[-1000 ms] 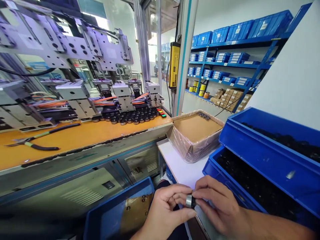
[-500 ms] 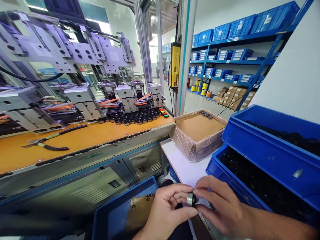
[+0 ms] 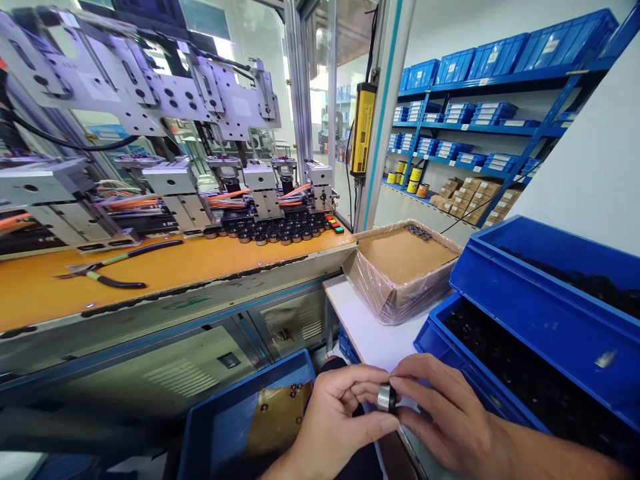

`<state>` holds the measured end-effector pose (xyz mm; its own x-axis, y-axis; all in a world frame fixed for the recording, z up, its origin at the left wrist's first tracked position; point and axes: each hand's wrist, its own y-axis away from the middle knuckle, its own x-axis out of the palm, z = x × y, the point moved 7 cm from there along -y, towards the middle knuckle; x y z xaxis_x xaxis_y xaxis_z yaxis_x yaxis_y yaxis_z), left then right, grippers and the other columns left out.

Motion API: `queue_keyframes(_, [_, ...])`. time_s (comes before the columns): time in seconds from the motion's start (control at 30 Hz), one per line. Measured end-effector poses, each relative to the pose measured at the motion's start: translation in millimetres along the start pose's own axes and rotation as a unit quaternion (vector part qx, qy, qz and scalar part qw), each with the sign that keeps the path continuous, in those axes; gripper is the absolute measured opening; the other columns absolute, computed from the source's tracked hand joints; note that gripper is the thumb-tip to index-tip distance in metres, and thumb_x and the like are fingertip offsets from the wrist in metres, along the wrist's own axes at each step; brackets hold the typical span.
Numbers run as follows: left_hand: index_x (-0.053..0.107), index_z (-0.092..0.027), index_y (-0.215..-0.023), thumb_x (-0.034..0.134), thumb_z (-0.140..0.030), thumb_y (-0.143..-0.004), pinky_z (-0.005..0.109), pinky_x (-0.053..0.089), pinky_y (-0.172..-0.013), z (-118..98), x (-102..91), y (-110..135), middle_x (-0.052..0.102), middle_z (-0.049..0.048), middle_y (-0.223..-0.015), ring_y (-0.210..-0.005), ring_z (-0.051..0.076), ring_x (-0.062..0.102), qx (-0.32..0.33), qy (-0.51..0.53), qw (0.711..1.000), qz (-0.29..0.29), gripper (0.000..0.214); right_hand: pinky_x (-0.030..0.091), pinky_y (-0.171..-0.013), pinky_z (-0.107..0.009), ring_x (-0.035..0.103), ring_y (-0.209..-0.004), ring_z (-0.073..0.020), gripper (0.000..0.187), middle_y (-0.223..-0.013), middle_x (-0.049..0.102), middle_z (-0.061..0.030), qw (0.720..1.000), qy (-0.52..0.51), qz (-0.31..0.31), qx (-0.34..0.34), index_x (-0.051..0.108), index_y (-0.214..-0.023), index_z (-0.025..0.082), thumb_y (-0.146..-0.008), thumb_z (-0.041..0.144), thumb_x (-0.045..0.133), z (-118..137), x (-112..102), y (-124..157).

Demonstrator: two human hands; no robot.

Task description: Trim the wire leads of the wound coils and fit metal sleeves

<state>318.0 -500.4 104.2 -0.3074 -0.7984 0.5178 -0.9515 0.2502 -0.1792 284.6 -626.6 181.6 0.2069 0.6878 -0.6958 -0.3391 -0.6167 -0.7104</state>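
Observation:
Between my two hands is a small round part with a silver metal ring and a black side (image 3: 385,398). My left hand (image 3: 345,417) pinches its silver ring between thumb and fingers. From the other side, the fingertips of my right hand (image 3: 443,407) close on its black side. The fingers partly cover the part, so its far face is hidden. Below and left of my hands, a blue bin (image 3: 200,433) holds a brown sheet with several small round parts (image 3: 295,390) on it.
On the orange bench (image 3: 210,267) lie pliers (image 3: 115,260) and rows of black round parts (image 3: 280,230), in front of a machine (image 3: 175,100). A plastic-wrapped carton (image 3: 395,293) stands on the white table. Stacked blue bins (image 3: 540,293) with black parts rise at the right.
The camera view has shifted slightly, so the bench and shelves appear further right. Both hands keep nearly the same hold on the round part.

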Motion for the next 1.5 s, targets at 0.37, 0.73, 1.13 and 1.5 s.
queue_keyframes(0.37, [0.080, -0.021, -0.092, 0.088, -0.006, -0.059, 0.020, 0.059, -0.073, 1.0, -1.7, 0.5, 0.082, 0.0043, -0.083, -0.075, 0.015, 0.076, 0.000, -0.007, 1.000, 0.001, 0.037, 0.058, -0.070, -0.031, 0.064, -0.087, -0.0193, 0.020, -0.095, 0.066, -0.0136, 1.000, 0.007, 0.006, -0.004, 0.059, -0.113, 0.006, -0.094, 0.011, 0.054, -2.2, 3.6, 4.0])
queue_keyframes(0.73, [0.080, -0.022, -0.093, 0.087, -0.007, -0.060, 0.020, 0.059, -0.073, 1.3, 0.2, 1.9, 0.082, 0.0046, -0.083, -0.077, 0.016, 0.076, 0.014, -0.013, 1.000, 0.009, 0.037, 0.058, -0.075, -0.030, 0.065, -0.093, -0.0192, 0.020, -0.098, 0.067, -0.0138, 1.000, 0.007, 0.005, -0.011, 0.060, -0.112, 0.007, -0.094, 0.008, 0.053, -0.2, 3.8, 5.3])
queue_keyframes(1.13, [0.081, -0.021, -0.087, 0.091, -0.010, -0.055, 0.020, 0.060, -0.066, 9.5, 10.1, 2.9, 0.082, 0.0042, -0.077, -0.070, 0.017, 0.077, -0.019, 0.039, 0.999, -0.001, 0.035, 0.057, -0.067, -0.036, 0.064, -0.079, -0.0220, 0.024, -0.086, 0.067, -0.0127, 0.994, 0.051, 0.040, -0.089, 0.063, -0.112, 0.000, -0.092, 0.009, 0.053, 8.1, 6.0, 7.2])
queue_keyframes(1.5, [0.080, -0.023, -0.097, 0.085, -0.017, -0.068, 0.029, 0.061, -0.078, -33.4, 8.1, 7.2, 0.076, 0.0098, -0.095, -0.087, 0.021, 0.074, 0.239, -0.261, 0.935, 0.026, 0.030, 0.063, -0.073, -0.030, 0.067, -0.090, -0.0195, 0.024, -0.093, 0.067, -0.0120, 0.998, -0.041, -0.035, 0.016, 0.062, -0.109, 0.006, -0.094, 0.001, 0.045, 8.5, -2.3, 2.5])
